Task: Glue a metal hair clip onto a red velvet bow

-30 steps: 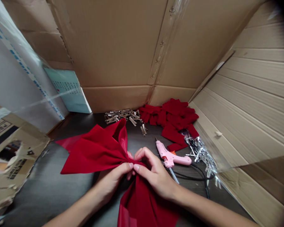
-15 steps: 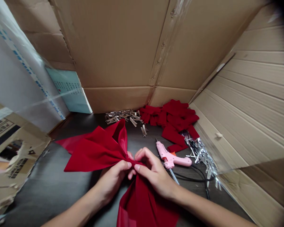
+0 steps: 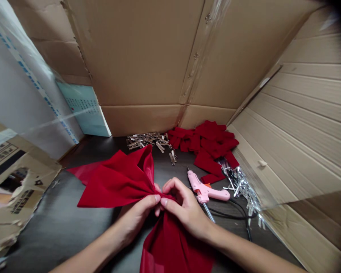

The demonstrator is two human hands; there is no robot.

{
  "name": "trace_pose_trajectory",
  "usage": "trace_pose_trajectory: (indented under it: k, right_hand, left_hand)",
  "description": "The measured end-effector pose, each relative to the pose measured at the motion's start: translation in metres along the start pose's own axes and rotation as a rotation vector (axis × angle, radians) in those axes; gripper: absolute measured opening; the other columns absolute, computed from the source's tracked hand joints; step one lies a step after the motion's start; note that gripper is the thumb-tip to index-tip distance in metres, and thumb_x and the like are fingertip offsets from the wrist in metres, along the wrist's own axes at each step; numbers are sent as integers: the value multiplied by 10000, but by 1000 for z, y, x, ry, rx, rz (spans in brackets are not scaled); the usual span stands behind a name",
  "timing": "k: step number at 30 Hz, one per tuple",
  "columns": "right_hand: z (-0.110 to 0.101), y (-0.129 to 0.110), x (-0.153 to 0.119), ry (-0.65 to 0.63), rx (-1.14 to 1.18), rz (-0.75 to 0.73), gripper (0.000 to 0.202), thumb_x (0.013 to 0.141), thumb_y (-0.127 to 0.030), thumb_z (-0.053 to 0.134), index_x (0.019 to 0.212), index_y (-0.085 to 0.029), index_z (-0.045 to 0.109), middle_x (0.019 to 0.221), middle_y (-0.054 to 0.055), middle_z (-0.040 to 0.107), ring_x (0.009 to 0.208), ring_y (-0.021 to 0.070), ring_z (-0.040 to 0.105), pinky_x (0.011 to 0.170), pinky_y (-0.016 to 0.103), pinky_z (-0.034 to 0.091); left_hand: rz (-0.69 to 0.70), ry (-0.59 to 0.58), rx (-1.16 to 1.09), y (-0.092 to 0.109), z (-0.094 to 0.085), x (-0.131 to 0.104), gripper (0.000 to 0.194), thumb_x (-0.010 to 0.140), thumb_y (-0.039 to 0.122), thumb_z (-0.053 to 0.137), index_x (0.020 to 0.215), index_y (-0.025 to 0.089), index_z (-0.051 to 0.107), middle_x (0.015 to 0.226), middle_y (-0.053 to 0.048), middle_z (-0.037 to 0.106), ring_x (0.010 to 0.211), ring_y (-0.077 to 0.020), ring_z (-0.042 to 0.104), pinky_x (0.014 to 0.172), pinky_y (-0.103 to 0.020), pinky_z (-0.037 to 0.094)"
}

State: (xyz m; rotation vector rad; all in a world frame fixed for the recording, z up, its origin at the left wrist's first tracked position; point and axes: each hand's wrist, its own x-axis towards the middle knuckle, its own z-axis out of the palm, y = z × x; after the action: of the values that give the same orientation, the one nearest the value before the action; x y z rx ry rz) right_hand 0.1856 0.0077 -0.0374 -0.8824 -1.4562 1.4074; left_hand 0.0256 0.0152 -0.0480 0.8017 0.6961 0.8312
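A large red fabric bow (image 3: pixel 116 178) is gathered at its narrow middle, with one half spread to the left and the other hanging down toward the front edge of the view. My left hand (image 3: pixel 139 212) pinches the gathered middle from the left, thumb on top. From the right, my right hand (image 3: pixel 186 210) grips the same gathers between thumb and bent fingers. The fingertips of both hands nearly meet there. Part of my left hand's fingers is hidden beneath the fabric.
Right of my hands lies a pink glue gun (image 3: pixel 206 191) with a black cord. Behind are metal clips (image 3: pixel 147 139) and red fabric pieces (image 3: pixel 213 140). Silver strips (image 3: pixel 243 185) lie beside the right cardboard wall (image 3: pixel 301 113). A torn cardboard box (image 3: pixel 39 167) stands at left.
The left half of the bow has shifted very slightly. Both hands keep their pinch on the gathered middle, almost unmoved.
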Motion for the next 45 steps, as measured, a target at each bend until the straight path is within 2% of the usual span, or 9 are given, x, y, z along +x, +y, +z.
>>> trace_pose_trajectory:
  k: [5,9,14,21,25,30,39,45]
  right_hand:
    - [0,-1,1,13,-43,-18,155,868,-249,585,866,-212,434,836,-6,626,687,148,659,716,309,495]
    - [0,-3,1,3,-35,-20,159,863,-248,586,859,-213,431,838,-8,626,699,149,658,723,307,487]
    - [0,-2,1,-18,6,-23,166,871,-273,584,849,-212,431,841,-10,618,715,148,658,754,309,479]
    - [0,-1,1,-39,115,-18,169,865,-259,587,835,-217,426,835,-12,604,677,138,645,732,308,485]
    - [-1,-2,2,-6,19,-39,148,850,-232,579,821,-215,435,814,-8,597,660,136,620,718,311,494]
    - [-3,-2,3,54,-109,-74,137,800,-208,589,793,-216,452,753,-4,584,766,169,594,672,285,484]
    - [-2,-1,1,55,-108,-54,139,804,-221,602,820,-214,464,779,1,584,773,166,578,668,278,470]
    - [-2,-1,2,43,-107,-66,154,822,-239,604,815,-216,452,746,-9,590,738,159,590,666,279,471]
  left_hand:
    - [19,-28,-14,0,-1,2,152,810,280,560,715,165,533,674,17,469,720,-137,405,751,-263,357]
    - [19,-37,9,2,-1,2,184,813,287,539,676,165,525,666,10,467,741,-146,409,771,-270,351]
    - [13,-18,28,4,1,0,231,793,308,544,612,172,497,623,13,449,723,-150,410,761,-276,347]
    - [12,16,18,5,4,1,184,759,308,553,642,169,528,636,7,477,721,-155,426,766,-287,355]
    - [6,-6,46,3,-1,1,204,761,327,587,645,168,533,668,-2,505,748,-162,444,781,-290,363]
    - [-58,19,113,-1,-7,1,238,744,321,631,602,159,528,747,-25,551,794,-168,455,787,-283,364]
    - [-3,-16,58,1,-2,0,176,760,247,600,634,155,518,738,0,503,747,-136,432,730,-254,371]
    - [24,-26,60,1,-2,1,127,747,235,573,657,162,520,753,-3,511,777,-150,437,752,-266,381]
